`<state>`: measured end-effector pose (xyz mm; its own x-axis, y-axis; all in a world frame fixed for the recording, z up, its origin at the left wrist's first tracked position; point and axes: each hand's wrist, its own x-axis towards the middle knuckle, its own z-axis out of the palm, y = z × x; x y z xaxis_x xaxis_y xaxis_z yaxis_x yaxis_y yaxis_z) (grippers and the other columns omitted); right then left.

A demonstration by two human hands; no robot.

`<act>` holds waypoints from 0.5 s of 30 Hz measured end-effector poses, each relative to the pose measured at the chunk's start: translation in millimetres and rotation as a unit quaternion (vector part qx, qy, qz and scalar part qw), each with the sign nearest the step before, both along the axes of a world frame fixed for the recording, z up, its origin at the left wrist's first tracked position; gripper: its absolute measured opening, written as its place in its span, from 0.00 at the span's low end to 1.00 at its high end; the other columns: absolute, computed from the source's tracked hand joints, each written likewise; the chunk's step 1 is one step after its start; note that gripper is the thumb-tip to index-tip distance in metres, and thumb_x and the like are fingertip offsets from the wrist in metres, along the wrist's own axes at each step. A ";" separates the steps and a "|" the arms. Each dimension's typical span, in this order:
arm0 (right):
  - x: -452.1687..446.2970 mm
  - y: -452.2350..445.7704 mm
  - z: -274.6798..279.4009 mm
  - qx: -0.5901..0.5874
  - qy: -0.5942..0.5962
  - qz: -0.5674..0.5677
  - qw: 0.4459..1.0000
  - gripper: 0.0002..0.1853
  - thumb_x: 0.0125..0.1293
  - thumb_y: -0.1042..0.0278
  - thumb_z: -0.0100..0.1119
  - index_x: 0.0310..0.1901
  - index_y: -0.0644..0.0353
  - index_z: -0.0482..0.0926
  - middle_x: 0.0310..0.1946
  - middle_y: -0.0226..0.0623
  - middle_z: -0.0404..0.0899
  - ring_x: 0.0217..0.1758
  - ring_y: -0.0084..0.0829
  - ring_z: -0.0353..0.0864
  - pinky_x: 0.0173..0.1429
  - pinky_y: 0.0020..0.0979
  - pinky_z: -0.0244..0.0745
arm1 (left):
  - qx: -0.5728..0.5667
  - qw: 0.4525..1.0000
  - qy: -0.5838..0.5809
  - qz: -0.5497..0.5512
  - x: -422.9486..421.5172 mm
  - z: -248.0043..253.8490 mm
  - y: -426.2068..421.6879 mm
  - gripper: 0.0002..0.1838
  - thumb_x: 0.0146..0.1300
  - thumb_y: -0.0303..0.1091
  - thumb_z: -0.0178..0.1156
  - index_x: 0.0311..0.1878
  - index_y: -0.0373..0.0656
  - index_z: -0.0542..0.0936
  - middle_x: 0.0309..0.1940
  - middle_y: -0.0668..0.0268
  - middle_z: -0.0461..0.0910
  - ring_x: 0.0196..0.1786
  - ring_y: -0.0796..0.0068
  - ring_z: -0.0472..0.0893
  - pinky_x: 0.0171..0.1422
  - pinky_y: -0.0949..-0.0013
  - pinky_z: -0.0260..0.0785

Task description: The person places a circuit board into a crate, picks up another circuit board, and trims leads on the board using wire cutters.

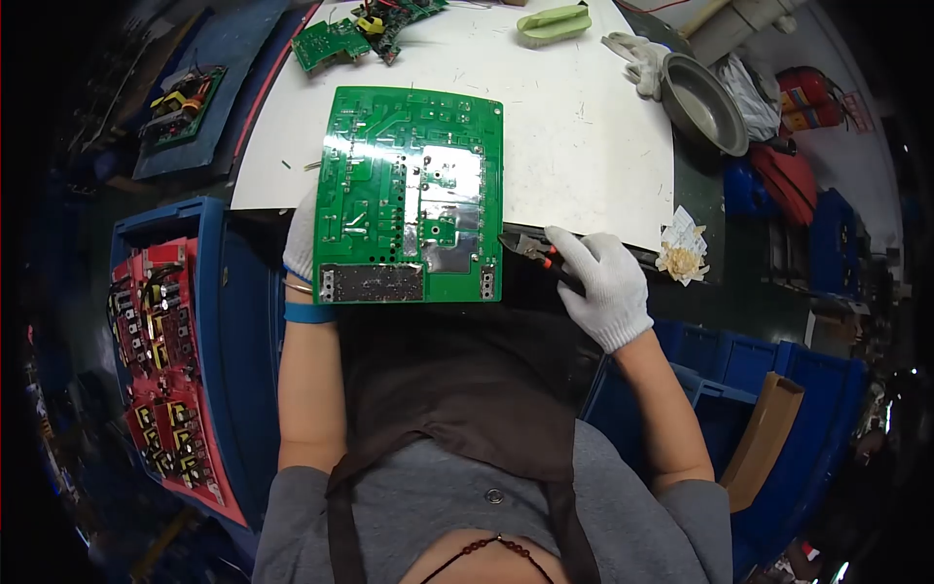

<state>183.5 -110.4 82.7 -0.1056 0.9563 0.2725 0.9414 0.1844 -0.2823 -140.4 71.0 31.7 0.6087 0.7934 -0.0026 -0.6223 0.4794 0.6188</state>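
A large green circuit board (375, 204) is held up with its soldered side facing me. My left hand (303, 237), in a white glove, grips it at the left edge; most of its fingers are hidden behind the board. In my gloved right hand (608, 290) is a pair of cutting pliers (530, 249) with black and orange-red handles. The jaws of the pliers are close to the lower right edge of the board; I cannot tell whether they touch it.
Other circuit boards (333, 45) and a light green object (554, 25) lie on the white worktop (584, 136), among small clippings. On the right are a grey metal bowl (702, 102) and a glove (637, 60). A blue crate (229, 370) holding red-lined boards stands left.
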 end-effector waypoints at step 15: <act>14.1 9.4 18.7 -0.059 -0.020 0.055 0.997 0.34 0.47 0.72 0.73 0.61 0.44 0.78 0.37 0.37 0.74 0.39 0.41 0.78 0.41 0.42 0.78 | 0.134 0.981 0.134 0.035 0.0 0.4 0.8 0.16 0.82 0.30 0.43 0.63 0.36 0.74 0.49 0.62 0.82 0.46 0.76 0.84 0.49 0.73 0.81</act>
<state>197.6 -100.9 101.4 -0.2207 0.9633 0.1531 0.9280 0.2557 -0.2709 -140.3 71.8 32.1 0.5593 0.8269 0.0590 -0.4452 0.2395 0.8628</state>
